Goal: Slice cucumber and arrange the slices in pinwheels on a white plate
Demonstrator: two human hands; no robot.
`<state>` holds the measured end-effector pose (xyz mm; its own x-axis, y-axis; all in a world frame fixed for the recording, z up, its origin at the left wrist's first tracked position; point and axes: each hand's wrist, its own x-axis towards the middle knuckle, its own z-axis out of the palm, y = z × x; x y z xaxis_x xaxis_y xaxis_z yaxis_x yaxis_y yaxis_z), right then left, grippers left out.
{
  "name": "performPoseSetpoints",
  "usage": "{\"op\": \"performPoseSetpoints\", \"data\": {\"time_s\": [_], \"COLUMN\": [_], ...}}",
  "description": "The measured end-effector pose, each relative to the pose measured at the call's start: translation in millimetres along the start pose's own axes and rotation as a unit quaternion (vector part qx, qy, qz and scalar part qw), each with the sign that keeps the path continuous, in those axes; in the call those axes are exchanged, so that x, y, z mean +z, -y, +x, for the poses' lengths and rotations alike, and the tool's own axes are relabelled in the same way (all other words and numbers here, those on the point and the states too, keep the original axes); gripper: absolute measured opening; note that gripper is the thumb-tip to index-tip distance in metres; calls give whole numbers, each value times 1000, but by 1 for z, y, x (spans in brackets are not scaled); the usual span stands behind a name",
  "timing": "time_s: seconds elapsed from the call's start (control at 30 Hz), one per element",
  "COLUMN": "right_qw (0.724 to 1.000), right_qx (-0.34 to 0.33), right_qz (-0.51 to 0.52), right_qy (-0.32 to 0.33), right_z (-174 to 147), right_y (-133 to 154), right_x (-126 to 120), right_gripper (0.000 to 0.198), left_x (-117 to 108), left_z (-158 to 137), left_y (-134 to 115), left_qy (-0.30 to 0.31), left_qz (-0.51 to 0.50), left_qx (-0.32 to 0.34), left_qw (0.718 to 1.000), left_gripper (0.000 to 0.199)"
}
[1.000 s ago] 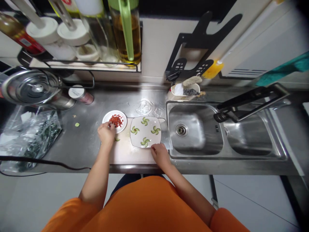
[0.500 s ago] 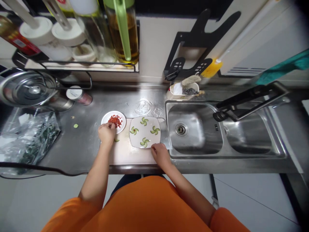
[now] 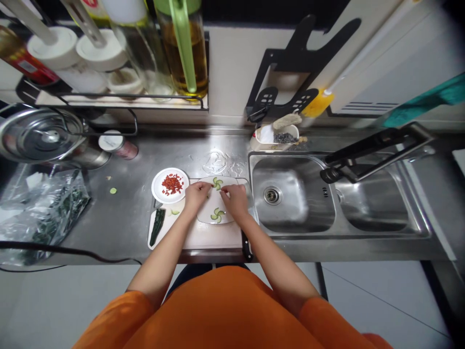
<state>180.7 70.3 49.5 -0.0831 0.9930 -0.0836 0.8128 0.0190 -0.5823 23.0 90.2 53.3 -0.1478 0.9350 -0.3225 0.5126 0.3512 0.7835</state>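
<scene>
Plate (image 3: 215, 219) squarish, lying flat | left hand (image 3: 196, 194), right hand (image 3: 235, 200) curled over it, grip unclear

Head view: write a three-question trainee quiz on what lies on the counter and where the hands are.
1. True or false: both hands, left hand and right hand, are over the square plate of cucumber pinwheels.
2. What fills the round dish? A red bits, B sliced cucumber, C water.
3. Which side of the cutting board is the sink on, as the person stands?

Key: 1 true; 2 A; 3 the right.
</scene>
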Motion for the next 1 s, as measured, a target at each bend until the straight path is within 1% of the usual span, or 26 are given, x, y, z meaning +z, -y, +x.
{"op": "performPoseSetpoints", "data": {"time_s": [0.07, 0.17, 0.33, 0.47, 0.6, 0.73, 1.0], "right_qw": [1000, 999, 996, 994, 993, 994, 995], "right_qx": [18, 36, 65, 79, 79, 75, 67], "right_qz": [-8, -23, -40, -58, -67, -62, -59], "right_qy": [-4, 8, 40, 52, 59, 49, 47], "right_z": [9, 18, 25, 30, 34, 36, 38], "right_y": [1, 1, 1, 2, 0, -3, -5], "right_x": [3, 7, 10, 11, 12, 16, 20], "right_gripper": [21, 22, 22, 26, 27, 26, 25], "left_x": [8, 15, 21, 25, 27, 29, 29], "left_z": [6, 13, 18, 20, 20, 20, 21], "left_y": [-3, -5, -6, -5, -3, -3, -2], "left_qy": [6, 6, 2, -2, 5, 7, 5], "left_qz": [17, 46, 92, 106, 117, 130, 159], "left_qx": [-2, 8, 22, 45, 54, 62, 82], "left_qw": [1000, 999, 996, 993, 992, 990, 984], "left_gripper": [22, 22, 24, 23, 24, 28, 27]}}
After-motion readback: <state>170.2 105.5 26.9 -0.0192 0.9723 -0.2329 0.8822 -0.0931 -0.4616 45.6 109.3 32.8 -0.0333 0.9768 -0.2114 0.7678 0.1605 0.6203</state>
